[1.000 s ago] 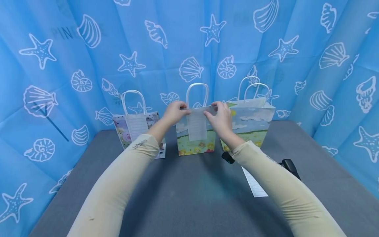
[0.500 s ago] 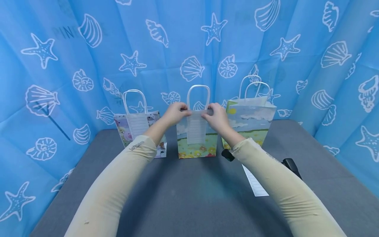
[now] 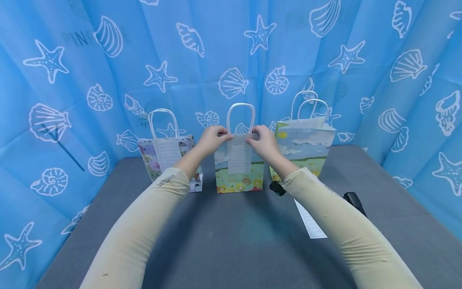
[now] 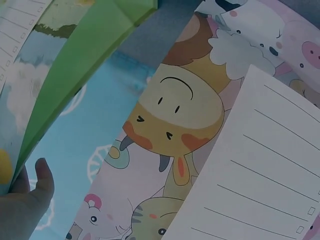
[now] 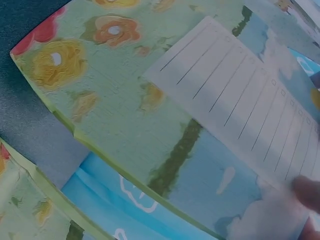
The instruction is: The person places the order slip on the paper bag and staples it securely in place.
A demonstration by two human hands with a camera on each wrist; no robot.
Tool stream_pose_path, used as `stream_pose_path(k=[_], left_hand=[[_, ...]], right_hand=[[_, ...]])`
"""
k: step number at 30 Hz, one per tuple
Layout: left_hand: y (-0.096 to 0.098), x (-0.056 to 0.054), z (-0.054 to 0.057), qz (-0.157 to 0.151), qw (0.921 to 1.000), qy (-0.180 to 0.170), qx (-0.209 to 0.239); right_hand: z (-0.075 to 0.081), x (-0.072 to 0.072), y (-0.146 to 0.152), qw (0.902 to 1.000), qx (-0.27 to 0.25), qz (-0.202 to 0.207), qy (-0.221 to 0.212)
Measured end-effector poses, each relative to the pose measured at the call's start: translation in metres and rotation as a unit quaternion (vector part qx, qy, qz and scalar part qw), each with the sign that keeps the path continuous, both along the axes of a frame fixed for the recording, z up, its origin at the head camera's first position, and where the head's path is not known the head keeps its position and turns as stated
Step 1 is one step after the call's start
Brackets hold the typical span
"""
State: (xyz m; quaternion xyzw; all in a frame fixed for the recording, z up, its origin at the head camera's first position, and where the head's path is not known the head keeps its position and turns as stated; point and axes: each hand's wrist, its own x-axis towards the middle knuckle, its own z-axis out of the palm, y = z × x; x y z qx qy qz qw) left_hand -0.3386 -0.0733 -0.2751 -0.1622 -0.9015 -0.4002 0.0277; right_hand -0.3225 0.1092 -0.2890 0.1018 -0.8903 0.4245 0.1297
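The middle paper bag point(image 3: 240, 186), printed with flowers and sky, stands upright with its white handle point(image 3: 241, 105) raised. A lined paper strip point(image 3: 240, 158) lies down its front from the top edge. My left hand point(image 3: 213, 140) pinches the bag's upper left corner, thumb in front. At the upper right corner my right hand point(image 3: 265, 142) pinches the rim; in the right wrist view its thumb point(image 5: 306, 191) is at the strip's edge. The left wrist view shows the left thumb point(image 4: 44, 175) beside the bag's green side point(image 4: 82, 62). Fingers behind the rim are mostly hidden.
On the left stands an animal-print bag point(image 3: 148, 154) with its own lined strip point(image 3: 167, 154). A larger flower-print bag point(image 3: 306, 146) stands right. Another lined strip point(image 3: 311, 222) lies on the grey table point(image 3: 223, 245), partly under the right forearm, near a black object point(image 3: 353, 202).
Since a second ago the middle bag has come slightly nearer to me. My right hand has shifted a little left and down along its rim. The last half second shows almost no movement.
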Motion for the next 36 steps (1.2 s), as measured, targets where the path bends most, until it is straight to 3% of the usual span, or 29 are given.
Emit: stream_pose_path(k=[26,31,36], left_hand=[[0.002,-0.001,-0.006,0.026,0.9995,-0.007,0.016],[0.003,-0.002,-0.007,0.03,0.9993,-0.009,0.019],[0.004,-0.001,-0.008,0.035,0.9992,-0.013,0.015]], right_hand=[[-0.001,-0.001,0.001,0.9997,-0.021,-0.002,-0.009],[0.002,0.005,0.008,0.9994,-0.031,0.013,-0.008],[0.004,0.02,0.028,0.998,-0.054,0.026,0.018]])
